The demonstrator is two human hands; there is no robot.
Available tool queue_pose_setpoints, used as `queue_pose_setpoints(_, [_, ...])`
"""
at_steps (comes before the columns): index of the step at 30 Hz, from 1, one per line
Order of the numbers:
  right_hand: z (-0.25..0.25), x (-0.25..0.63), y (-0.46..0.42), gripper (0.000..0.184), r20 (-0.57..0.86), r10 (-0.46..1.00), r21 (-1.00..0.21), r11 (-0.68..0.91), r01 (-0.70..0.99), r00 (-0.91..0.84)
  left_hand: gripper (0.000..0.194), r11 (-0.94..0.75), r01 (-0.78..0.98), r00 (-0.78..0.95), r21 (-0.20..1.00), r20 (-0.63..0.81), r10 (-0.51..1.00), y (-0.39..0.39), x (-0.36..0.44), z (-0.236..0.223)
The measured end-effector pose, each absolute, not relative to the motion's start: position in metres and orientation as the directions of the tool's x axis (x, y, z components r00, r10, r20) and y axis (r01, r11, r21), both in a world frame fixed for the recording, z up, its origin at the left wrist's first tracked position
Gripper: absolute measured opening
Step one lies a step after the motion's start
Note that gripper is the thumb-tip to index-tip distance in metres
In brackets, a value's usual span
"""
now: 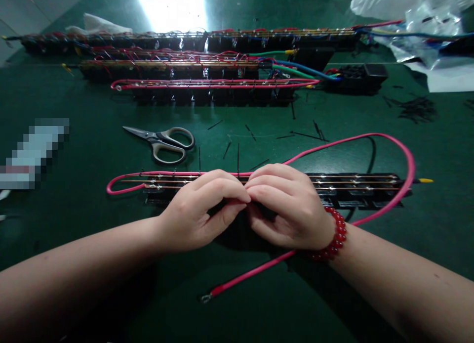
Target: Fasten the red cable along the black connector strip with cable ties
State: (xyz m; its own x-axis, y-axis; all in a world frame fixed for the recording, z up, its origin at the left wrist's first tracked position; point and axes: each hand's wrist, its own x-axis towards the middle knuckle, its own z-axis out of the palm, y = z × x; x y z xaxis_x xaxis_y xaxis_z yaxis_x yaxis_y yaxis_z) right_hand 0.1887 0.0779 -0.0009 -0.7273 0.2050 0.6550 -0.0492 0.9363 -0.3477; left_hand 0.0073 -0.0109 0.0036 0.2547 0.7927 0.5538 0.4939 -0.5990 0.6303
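Observation:
My left hand (207, 209) and my right hand (285, 204) meet fingertip to fingertip over the middle of a black strip assembly with metal rods (355, 184). Both are closed in a pinch; whatever lies between the fingers is hidden. A red cable (409, 160) runs along the assembly's far edge, bends back at the left end and loops wide on the right. Its free end, with a metal ring terminal (206, 298), lies in front of my hands. Thin black cable ties (238, 157) stand up from the cable just behind my fingers.
Scissors (163, 141) lie behind the assembly, among loose black tie pieces (250, 132). Several wired assemblies (207, 88) stretch across the back. A pile of black ties (416, 108) and plastic bags (425, 31) are at the right. A blurred-out item (37, 152) lies left on the green table (74, 194).

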Motion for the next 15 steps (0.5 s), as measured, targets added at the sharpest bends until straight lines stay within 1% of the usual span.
queue_pose_setpoints(2, [-0.0018,0.1876,0.0775,0.003,0.667,0.256,-0.352,0.936,0.006,-0.7,0.018,-0.624,0.541,0.26,0.564,0.593,0.762,-0.0121,0.0073,0.002])
queue_pose_setpoints(5, [-0.0034,0.1865,0.0762,0.006,0.676,0.392,-0.372,0.913,0.17,-0.624,0.024,-0.652,0.652,0.346,0.386,0.614,0.709,-0.0134,0.0064,-0.0004])
queue_pose_setpoints(7, [-0.0043,0.1861,0.0753,0.007,0.672,0.45,-0.379,0.891,0.249,-0.588,0.025,-0.643,0.718,0.391,0.266,0.61,0.69,-0.0132,0.0058,-0.0007])
queue_pose_setpoints(9, [-0.0049,0.1858,0.0749,0.007,0.659,0.453,-0.381,0.889,0.252,-0.601,0.023,-0.597,0.785,0.397,0.163,0.608,0.688,-0.0123,0.0056,0.0001])
queue_pose_setpoints(11, [-0.0055,0.1856,0.0751,0.007,0.644,0.439,-0.396,0.892,0.218,-0.626,0.022,-0.515,0.852,0.381,0.095,0.562,0.734,-0.0109,0.006,0.0013])
queue_pose_setpoints(13, [-0.0062,0.1856,0.0757,0.009,0.642,0.427,-0.413,0.892,0.183,-0.636,0.024,-0.427,0.902,0.35,0.069,0.465,0.813,-0.0096,0.0067,0.0016])
queue_pose_setpoints(15, [-0.0068,0.1856,0.0763,0.011,0.65,0.42,-0.418,0.894,0.163,-0.634,0.027,-0.378,0.925,0.336,0.045,0.37,0.866,-0.0086,0.0073,0.001])
